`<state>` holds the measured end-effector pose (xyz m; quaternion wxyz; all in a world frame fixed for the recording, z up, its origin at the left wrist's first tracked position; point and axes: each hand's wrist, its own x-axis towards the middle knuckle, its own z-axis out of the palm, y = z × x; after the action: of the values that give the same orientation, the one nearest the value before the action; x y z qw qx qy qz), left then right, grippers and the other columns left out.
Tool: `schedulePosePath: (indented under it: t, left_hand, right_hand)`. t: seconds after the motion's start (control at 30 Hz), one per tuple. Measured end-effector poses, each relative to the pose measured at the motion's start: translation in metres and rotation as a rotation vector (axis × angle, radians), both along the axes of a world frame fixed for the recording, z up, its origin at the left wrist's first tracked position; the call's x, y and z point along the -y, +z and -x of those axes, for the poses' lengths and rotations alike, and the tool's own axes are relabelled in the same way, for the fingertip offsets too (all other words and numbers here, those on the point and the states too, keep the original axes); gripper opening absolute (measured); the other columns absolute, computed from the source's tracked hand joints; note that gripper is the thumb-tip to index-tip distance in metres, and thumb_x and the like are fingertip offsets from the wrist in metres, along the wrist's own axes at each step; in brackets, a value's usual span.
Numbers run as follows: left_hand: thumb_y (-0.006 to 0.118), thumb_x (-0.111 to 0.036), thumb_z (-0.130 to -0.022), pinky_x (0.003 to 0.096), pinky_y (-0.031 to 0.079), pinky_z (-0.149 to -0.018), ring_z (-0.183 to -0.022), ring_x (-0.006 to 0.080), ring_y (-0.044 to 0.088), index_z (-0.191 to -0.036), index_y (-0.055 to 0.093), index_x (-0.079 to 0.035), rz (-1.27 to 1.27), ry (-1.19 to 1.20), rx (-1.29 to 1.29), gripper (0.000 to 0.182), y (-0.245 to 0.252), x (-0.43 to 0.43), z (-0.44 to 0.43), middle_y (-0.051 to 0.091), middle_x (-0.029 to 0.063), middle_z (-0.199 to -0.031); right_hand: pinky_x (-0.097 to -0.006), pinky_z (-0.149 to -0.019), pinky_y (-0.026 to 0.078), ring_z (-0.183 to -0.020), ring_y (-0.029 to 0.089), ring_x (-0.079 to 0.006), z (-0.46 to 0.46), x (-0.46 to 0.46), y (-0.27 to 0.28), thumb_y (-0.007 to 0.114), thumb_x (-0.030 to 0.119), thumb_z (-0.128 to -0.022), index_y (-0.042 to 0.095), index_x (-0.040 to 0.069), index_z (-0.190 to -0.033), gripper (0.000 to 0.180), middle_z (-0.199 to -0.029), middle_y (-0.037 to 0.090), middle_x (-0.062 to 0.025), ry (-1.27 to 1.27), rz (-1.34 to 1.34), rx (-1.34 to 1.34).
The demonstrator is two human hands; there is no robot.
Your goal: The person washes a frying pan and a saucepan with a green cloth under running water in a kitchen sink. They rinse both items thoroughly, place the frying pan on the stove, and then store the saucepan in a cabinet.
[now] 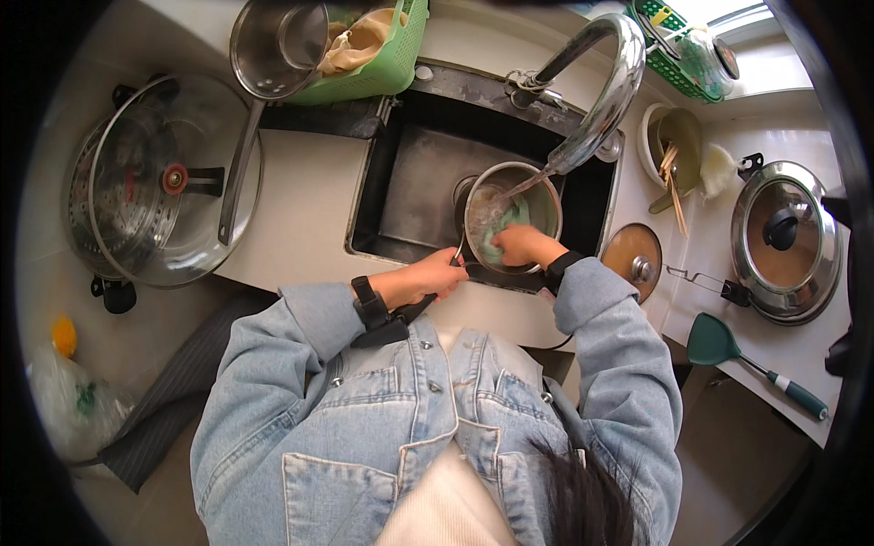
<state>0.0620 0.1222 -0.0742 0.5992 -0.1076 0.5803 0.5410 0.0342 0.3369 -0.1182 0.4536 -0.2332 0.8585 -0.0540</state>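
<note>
A metal pot (554,205) is tilted in the right part of the black sink (423,181), under the curved chrome faucet (625,75). Water runs from the faucet into it. My left hand (437,276) grips the pot's handle at the sink's front edge. Inside the pot, my right hand (522,244) holds a green cloth (509,220) against the inner wall; its fingertips are partly hidden by the cloth.
Left of the sink lie a large glass lid (205,235) and a steamer. A saucepan (263,51) leans by a green basket (392,68). On the right are a small glass lid (618,249), a lidded pan (829,273), a green spatula (713,340) and a bowl holding chopsticks (691,133).
</note>
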Motion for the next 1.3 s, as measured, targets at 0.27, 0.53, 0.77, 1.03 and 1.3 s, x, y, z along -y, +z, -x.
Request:
schedulePosePath:
  t: [0.27, 0.53, 0.77, 1.03, 1.3]
  left_hand:
    - [0.053, -0.014, -0.084, 0.0273, 0.033, -0.040, -0.046, 0.0110, 0.039, -0.093, 0.039, -0.011, 0.034, -0.036, 0.001, 0.017, -0.009, 0.009, -0.016, 0.045, 0.0026, -0.065]
    - [0.053, -0.011, -0.083, 0.0265, 0.032, -0.038, -0.045, 0.0099, 0.038, -0.093, 0.037, -0.010, -0.002, 0.022, 0.030, 0.018, -0.011, 0.006, -0.016, 0.043, 0.0018, -0.062]
    - [0.053, -0.010, -0.083, 0.0249, 0.031, -0.038, -0.045, 0.0089, 0.037, -0.094, 0.039, -0.011, -0.015, 0.018, 0.083, 0.018, -0.005, 0.004, -0.008, 0.041, 0.0007, -0.062]
    - [0.053, -0.010, -0.083, 0.0251, 0.029, -0.042, -0.048, 0.0077, 0.032, -0.096, 0.040, -0.011, -0.049, 0.006, 0.042, 0.018, 0.002, 0.009, -0.004, 0.040, 0.0002, -0.063]
    - [0.052, -0.008, -0.083, 0.0263, 0.028, -0.042, -0.047, 0.0073, 0.031, -0.097, 0.038, -0.009, -0.026, 0.051, 0.054, 0.020, 0.007, 0.014, 0.007, 0.039, -0.0001, -0.061]
  right_hand:
    - [-0.0356, -0.072, 0.051, -0.086, 0.060, -0.0236, 0.013, 0.034, -0.005, 0.051, 0.005, -0.079, 0.044, 0.002, -0.108, 0.030, -0.097, 0.056, -0.0117, -1.437, 1.016, 0.436]
    - [-0.0335, -0.078, 0.051, -0.096, 0.056, -0.0211, 0.016, 0.044, -0.012, 0.052, 0.012, -0.090, 0.046, 0.007, -0.107, 0.019, -0.108, 0.050, -0.0082, -1.837, 1.282, -0.024]
    - [-0.0311, -0.097, 0.032, -0.112, 0.042, -0.0195, -0.008, 0.022, 0.009, 0.050, 0.028, -0.090, 0.053, 0.002, -0.109, 0.032, -0.111, 0.051, -0.0073, -0.559, 0.815, 0.218]
    - [-0.0386, -0.075, 0.048, -0.097, 0.053, -0.0315, -0.010, -0.028, 0.019, 0.055, 0.013, -0.077, 0.065, 0.005, -0.079, 0.013, -0.089, 0.061, -0.0081, -0.018, 0.063, -0.233]
    - [-0.0370, -0.069, 0.047, -0.074, 0.059, -0.0307, 0.046, -0.047, 0.047, 0.059, 0.013, -0.080, 0.062, 0.004, -0.083, 0.010, -0.077, 0.060, -0.0132, -0.565, 0.600, -0.861]
